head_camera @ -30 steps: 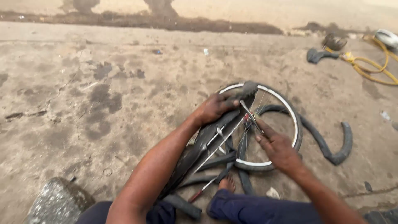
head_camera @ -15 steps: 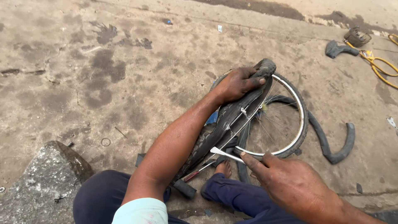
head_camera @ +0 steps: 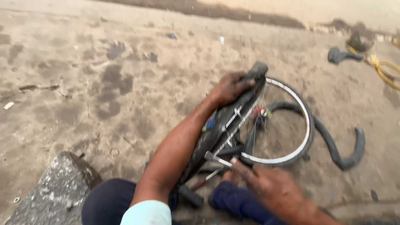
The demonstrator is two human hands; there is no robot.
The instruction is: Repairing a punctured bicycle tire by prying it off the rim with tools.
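Outdoor roadside bike-repair spot, not a proper workshop: stained bare concrete ground (head_camera: 83,83), bicycle wheel (head_camera: 291,125) worked on the ground, loose inner tube (head_camera: 346,154), yellow hose (head_camera: 385,71), rough stone block (head_camera: 54,191).

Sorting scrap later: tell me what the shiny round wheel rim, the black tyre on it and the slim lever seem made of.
Shiny round wheel rim: bright polished metal, likely steel or alloy. Black tyre: matt, flexing, looks like rubber. Slim lever in the right hand: silvery, probably metal.

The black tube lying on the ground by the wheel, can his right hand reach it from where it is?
Probably yes. The right hand sits low beside the wheel, holding a metal tool. The black tube lies just past the rim on open ground, nothing between.
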